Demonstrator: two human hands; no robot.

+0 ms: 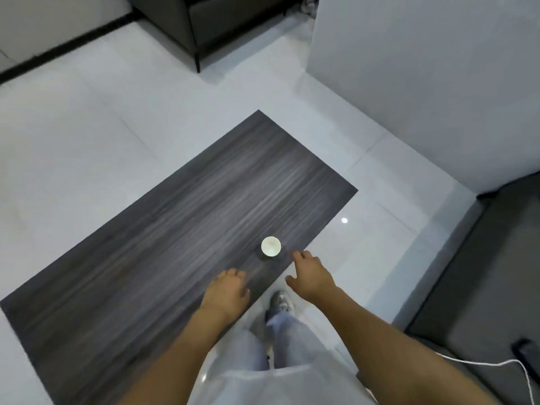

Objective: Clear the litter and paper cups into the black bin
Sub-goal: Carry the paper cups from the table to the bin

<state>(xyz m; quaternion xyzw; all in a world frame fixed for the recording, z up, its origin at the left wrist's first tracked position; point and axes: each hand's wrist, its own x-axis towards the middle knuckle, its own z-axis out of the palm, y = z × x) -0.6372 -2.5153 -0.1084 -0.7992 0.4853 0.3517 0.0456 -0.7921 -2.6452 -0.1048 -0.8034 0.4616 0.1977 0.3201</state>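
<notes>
Hands: left hand [226, 290] and right hand [311, 274] both held out over the near table edge, fingers loosely extended, holding nothing.
Paper cup [271, 246]: upright on the table [152, 244], just beyond the right hand's fingertips, apart from them.
Obstructions: nothing lies between hands and cup.
Surroundings: sofa [482, 287] right of the right arm; armchair [210, 21] far ahead; white cable [496, 365] by the right forearm.

White paper cup [271, 246] on dark grey wood-grain table [163, 229].
</notes>
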